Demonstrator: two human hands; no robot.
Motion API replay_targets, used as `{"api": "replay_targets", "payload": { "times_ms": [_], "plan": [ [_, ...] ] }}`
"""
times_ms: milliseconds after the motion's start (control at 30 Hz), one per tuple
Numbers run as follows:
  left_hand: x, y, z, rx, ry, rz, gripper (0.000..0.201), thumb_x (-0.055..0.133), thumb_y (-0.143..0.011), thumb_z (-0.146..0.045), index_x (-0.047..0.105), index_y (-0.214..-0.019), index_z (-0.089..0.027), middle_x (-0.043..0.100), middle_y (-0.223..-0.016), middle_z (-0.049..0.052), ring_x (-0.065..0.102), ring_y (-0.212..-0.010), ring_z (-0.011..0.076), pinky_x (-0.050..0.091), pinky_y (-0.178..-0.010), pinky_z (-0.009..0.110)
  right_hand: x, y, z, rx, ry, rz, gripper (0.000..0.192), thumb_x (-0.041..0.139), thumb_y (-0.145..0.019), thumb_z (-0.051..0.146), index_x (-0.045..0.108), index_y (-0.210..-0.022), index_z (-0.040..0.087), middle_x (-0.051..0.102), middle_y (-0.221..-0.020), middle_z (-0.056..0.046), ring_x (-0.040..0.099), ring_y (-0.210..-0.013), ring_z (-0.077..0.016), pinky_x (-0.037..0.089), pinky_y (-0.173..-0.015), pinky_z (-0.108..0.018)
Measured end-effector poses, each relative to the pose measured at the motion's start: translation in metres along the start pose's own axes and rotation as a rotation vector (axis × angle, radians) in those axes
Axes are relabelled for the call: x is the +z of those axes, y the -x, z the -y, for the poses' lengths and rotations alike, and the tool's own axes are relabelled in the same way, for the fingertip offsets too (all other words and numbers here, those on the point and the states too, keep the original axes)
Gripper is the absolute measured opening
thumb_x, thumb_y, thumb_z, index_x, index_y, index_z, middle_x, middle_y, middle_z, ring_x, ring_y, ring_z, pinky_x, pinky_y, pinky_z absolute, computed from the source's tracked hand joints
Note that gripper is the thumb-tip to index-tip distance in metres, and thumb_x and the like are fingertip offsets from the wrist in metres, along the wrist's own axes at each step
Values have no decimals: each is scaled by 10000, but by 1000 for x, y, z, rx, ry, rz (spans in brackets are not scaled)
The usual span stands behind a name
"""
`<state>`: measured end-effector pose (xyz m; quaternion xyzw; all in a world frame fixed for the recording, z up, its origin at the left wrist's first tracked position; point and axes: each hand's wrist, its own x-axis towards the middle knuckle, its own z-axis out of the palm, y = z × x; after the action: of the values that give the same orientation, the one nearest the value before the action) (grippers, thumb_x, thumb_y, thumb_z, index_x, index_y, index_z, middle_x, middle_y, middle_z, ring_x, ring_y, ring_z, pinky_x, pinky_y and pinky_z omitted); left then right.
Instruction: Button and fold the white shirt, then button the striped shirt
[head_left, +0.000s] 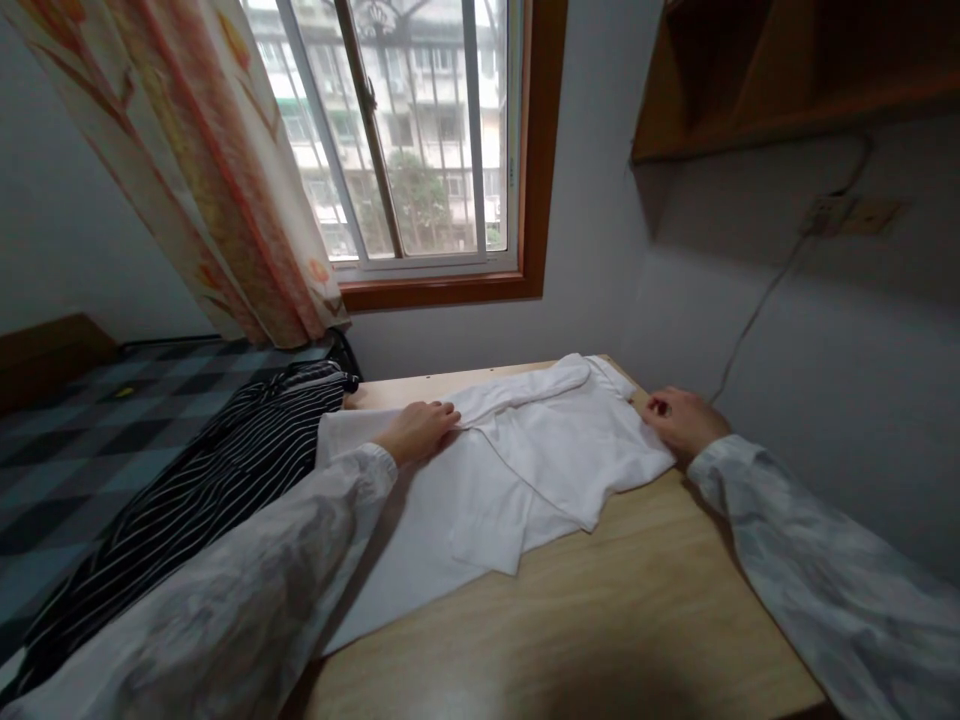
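We have a white garment [555, 455] spread across a light wooden table [600, 610], reaching from its left side to near its far right corner, with a long folded band of cloth along the far edge and loose flaps pointing toward us. Our left hand [420, 432] rests palm down on the garment, left of its middle, its fingers close together and touching the band. Our right hand [682, 420] is at the garment's right end, beside the table's right edge, with its fingers curled in toward the thumb; at this angle we cannot tell whether either hand's fingers are clamped on the cloth. Loose, pale grey patterned sleeves cover both our forearms. To our left, a black garment with white stripes [225, 480] lies between the table and a bed with a checked cover [45, 470]. Ahead of us, a flowered curtain [217, 150] hangs beside a barred window [420, 130] in a wooden frame. On our right, a wooden shelf [739, 135] is mounted above a wall socket [870, 215], from which a cord [757, 305] runs down behind our right hand.
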<state>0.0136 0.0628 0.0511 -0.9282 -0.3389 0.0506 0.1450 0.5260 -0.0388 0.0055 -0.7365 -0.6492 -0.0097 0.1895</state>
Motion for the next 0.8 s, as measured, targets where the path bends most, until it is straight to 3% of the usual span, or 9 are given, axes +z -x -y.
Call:
{"api": "replay_targets", "payload": {
  "times_ms": [67, 167, 233, 333, 467, 567, 800],
  "plan": [
    [-1, 6, -2, -78, -5, 26, 207, 527, -1037, -201, 719, -1101, -155, 759, -1118, 148, 752, -985, 271, 544, -810, 348, 2, -13, 21, -151, 58, -110, 226, 652, -928, 319, 779, -1083, 216, 758, -1164, -152, 666, -1116, -332, 509, -1032, -423],
    [-5, 21, -3, -175, 7, 62, 199, 558, -1019, -218, 725, -1088, -136, 767, -1093, 172, 765, -948, 292, 553, -793, 364, 16, -35, 52, -305, 52, -83, 452, 661, -935, 280, 692, -1379, 202, 703, -1395, -166, 595, -1321, -368, 443, -1182, -486],
    [-7, 34, -1, -212, 18, 76, 201, 574, -1002, -221, 734, -1083, -129, 774, -1068, 185, 770, -922, 306, 563, -799, 386, 29, -48, 68, -368, 38, -59, 539, 654, -935, 241, 637, -1472, 201, 657, -1503, -152, 554, -1410, -356, 398, -1241, -496],
    [-8, 57, 6, -240, 21, 111, 199, 605, -971, -231, 753, -1063, -135, 786, -1035, 186, 775, -901, 319, 578, -796, 405, 49, -64, 78, -425, 14, -29, 512, 604, -963, 215, 649, -1472, 195, 635, -1553, -144, 548, -1443, -334, 390, -1263, -493],
    [-8, 82, 14, -277, -4, 182, 173, 671, -917, -216, 769, -1025, -124, 792, -1009, 195, 781, -900, 341, 589, -782, 429, 74, -71, 68, -386, -53, -18, 454, 508, -1039, 262, 674, -1458, 208, 642, -1561, -127, 563, -1453, -300, 415, -1260, -467],
    [-5, 90, 13, -288, -11, 173, 202, 626, -940, -185, 759, -1062, -95, 784, -1032, 217, 778, -923, 367, 593, -772, 462, 85, -72, 51, -350, -83, -17, 476, 485, -1061, 313, 654, -1493, 206, 622, -1594, -126, 548, -1482, -297, 399, -1278, -475],
    [5, 66, 5, -310, -31, 68, 276, 458, -1026, -119, 708, -1139, -92, 729, -1120, 216, 738, -957, 302, 556, -749, 391, 85, -69, 11, -295, -4, -8, 519, 448, -1066, 354, 630, -1521, 184, 605, -1612, -142, 524, -1513, -308, 371, -1297, -484]
  ]
}}
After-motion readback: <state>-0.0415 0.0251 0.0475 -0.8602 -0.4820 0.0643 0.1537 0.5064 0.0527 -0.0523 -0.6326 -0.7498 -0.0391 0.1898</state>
